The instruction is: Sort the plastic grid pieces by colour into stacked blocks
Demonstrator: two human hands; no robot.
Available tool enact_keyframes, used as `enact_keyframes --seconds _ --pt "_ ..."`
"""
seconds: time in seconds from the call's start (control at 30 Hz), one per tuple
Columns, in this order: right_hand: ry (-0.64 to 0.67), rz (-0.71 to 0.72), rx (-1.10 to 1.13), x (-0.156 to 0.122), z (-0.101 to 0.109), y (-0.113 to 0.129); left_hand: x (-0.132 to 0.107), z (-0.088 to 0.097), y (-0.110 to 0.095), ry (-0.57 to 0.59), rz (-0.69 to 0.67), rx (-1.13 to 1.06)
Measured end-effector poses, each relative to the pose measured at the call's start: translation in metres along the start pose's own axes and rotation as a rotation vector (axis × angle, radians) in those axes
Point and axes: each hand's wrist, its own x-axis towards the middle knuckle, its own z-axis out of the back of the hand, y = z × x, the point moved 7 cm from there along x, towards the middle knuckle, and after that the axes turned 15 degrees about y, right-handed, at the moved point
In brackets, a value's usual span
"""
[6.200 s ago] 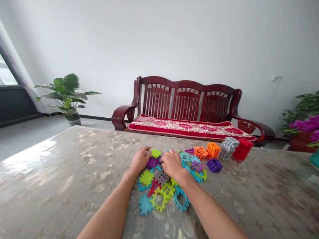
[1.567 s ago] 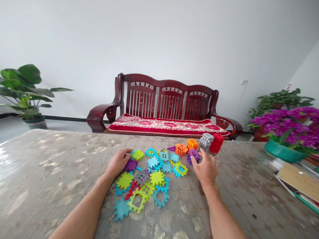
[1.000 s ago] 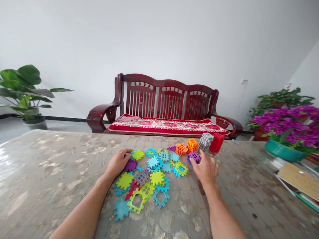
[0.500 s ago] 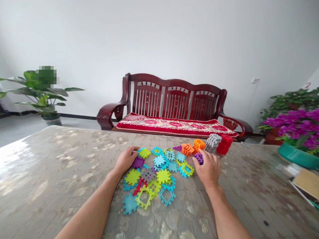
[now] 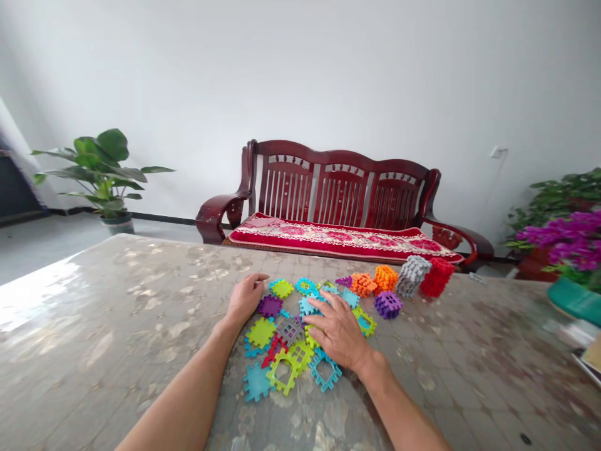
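Observation:
My right hand [image 5: 339, 329] is over the loose interlocking tiles, its fingers stretched out and apart, hiding some light blue and lime ones. Whether its fingertips touch the light blue tile [image 5: 307, 306] is unclear. My left hand [image 5: 246, 299] rests on the table at the pile's left edge, beside a purple tile [image 5: 270, 306]; its fingers are loosely extended and hold nothing visible. Nearer me lie a grey window tile [image 5: 289, 330], a lime tile with a round opening [image 5: 283, 372] and a blue frame tile [image 5: 325, 371]. A purple stack of tiles [image 5: 388, 305] stands right of the pile.
Orange [image 5: 385, 279], grey [image 5: 413, 276] and red [image 5: 437, 277] tile stacks stand along the back right. A wooden bench [image 5: 338, 194] is beyond the patterned table [image 5: 154, 313]. Purple flowers in a teal planter [image 5: 575, 300] are at the right edge.
My right hand has let go of the purple stack, which now stands alone, and has moved left over the tiles. My left hand stays by the pile; the view has shifted slightly left.

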Motion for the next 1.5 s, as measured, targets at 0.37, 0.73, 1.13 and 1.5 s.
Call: enact_keyframes --seconds 0.37,0.73,1.13,1.5 --pt "-0.134 -0.282 -0.059 -0.015 0.012 -0.030 0.001 -0.002 0.001 0.025 0.015 0.027" --pt "-0.056 -0.119 0.127 0.009 -0.003 -0.001 0.003 -0.003 0.009 0.017 0.034 -0.061" --pt "0.168 -0.030 0.041 0.092 -0.012 0.047 -0.002 0.011 0.024 -0.108 0.143 -0.145" --pt "0.299 -0.187 -0.074 0.086 -0.021 0.037 -0.005 0.014 0.017 -0.088 0.130 -0.094"
